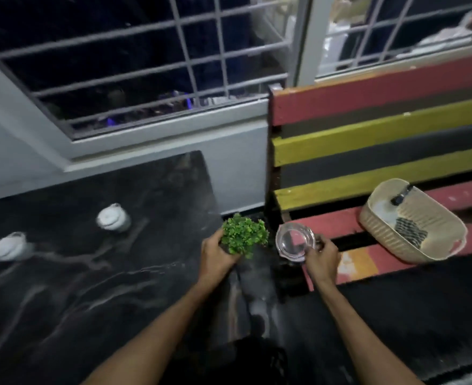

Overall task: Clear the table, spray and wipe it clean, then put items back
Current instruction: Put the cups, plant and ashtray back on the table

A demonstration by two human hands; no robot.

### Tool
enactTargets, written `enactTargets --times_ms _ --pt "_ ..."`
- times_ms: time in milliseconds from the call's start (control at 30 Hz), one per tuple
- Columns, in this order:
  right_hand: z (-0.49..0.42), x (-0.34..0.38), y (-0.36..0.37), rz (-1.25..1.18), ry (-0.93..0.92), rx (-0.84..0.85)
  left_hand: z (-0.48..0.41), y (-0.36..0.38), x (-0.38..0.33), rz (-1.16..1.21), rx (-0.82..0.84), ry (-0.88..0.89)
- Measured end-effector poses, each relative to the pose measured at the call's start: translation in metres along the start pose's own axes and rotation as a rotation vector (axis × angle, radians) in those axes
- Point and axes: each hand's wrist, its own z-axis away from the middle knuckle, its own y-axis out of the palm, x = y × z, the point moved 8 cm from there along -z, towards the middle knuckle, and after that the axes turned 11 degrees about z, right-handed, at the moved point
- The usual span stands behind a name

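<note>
Green plastic-looking leaves of a small bushy plant [244, 234] sit bunched against the left hand [215, 255], whose fingers curl round the base from below, so the foliage stands just above and to the right of the knuckles; any pot under it is hidden by the hand. Just beside it, the right hand [321, 258] pinches the rim of a clear round glass dish [293, 240] between thumb and fingertips, the dish tilted toward the camera. Both hands hover over the gap between two pieces of furniture, near each other but apart. To the left spreads a black marble-patterned table [90, 287] with pale veins, and on it, well away from the hands, stand two small white lidded jars, one nearer the middle [114, 218] and one toward the left edge [9, 247]. To the right stands a slatted wooden bench [382, 140] painted red and yellow, and on its seat rests a beige ribbed plastic basket [390, 237] holding a bottle with a dark nozzle [400, 195] and a dark patterned cloth [411, 230]. Behind everything runs a grey metal window grille [146, 65].
</note>
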Motion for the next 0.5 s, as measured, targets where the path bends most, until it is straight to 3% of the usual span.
enactTargets --times_ms 233,500 --pt "0.159 0.153 0.1 0.037 -0.248 0.17 0.036 -0.251 -0.041 -0.008 -0.208 0.017" --pt "0.318 0.219 0.248 0.068 -0.223 0.332 0.05 -0.467 -0.007 -0.12 -0.304 -0.046"
